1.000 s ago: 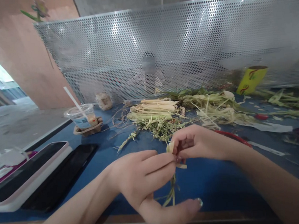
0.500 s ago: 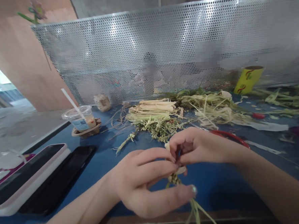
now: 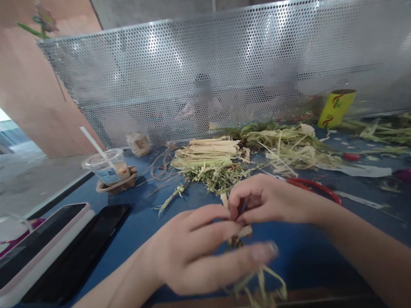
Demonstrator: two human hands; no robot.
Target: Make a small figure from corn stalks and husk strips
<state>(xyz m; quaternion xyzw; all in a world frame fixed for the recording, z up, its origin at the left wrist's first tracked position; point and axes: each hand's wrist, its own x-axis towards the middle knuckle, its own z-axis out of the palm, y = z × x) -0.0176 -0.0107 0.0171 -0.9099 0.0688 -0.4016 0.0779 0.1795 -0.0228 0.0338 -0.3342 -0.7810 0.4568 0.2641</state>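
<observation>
A perforated metal screen [image 3: 146, 88] stands along the far edge of a blue table [image 3: 303, 269]. Green husks [image 3: 284, 140] and pale stalks [image 3: 210, 149] lie heaped towards that edge, near its middle. A pink-cased phone [image 3: 46, 247] and a black phone [image 3: 81, 252] lie side by side by the near left corner. The left hand [image 3: 191, 255] is over the table near its front edge, thumb spread wide of the fingers (whether those grip anything, I cannot tell). The right hand [image 3: 264, 201], just beyond, has its thumb and fingertips pinched on a plant bundle [image 3: 237, 241]. That bundle sits at the two hands' meeting fingertips, partly hidden, its strands [image 3: 263, 294] trailing blurred over the near edge.
</observation>
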